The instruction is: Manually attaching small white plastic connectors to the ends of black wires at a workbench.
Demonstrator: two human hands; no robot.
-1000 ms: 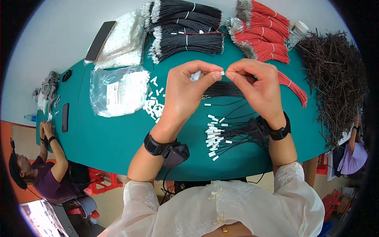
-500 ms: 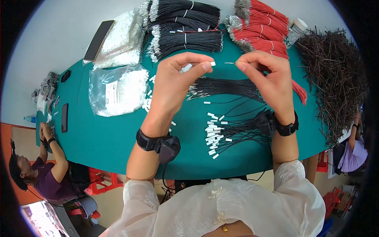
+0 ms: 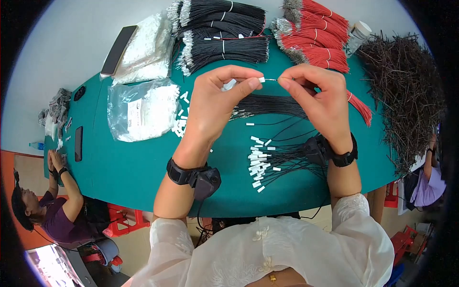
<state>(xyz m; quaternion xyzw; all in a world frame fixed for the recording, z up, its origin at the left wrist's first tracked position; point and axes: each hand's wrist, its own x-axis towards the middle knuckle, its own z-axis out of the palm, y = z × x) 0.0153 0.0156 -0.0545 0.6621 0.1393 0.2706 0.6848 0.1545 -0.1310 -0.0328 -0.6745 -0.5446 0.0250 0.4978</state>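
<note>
Between thumb and forefinger my left hand point(image 3: 217, 93) pinches a small white connector housing point(image 3: 261, 80), with more white pieces point(image 3: 228, 85) tucked in the palm. Opposite it, my right hand point(image 3: 318, 88) is closed on a thin wire whose metal terminal point(image 3: 271, 79) points at the housing. The tip is at or just inside the housing's end; I cannot tell which. Below my hands lies a bundle of black wires point(image 3: 277, 105) with bare terminals. Nearer to me, several black wires fitted with white housings point(image 3: 258, 162) lie in a fanned pile by my right wrist.
Bundled black wires point(image 3: 224, 48) and red wires point(image 3: 318, 36) lie at the back. A clear bag of white housings point(image 3: 143, 110) has spilled some beside it. A dark tangled heap point(image 3: 406, 95) is at right. One phone point(image 3: 119, 50) rests on bags; a person point(image 3: 52, 205) sits at left.
My hands have come closer together. The wire's terminal has moved left up to the white housing, closing the gap between them.
</note>
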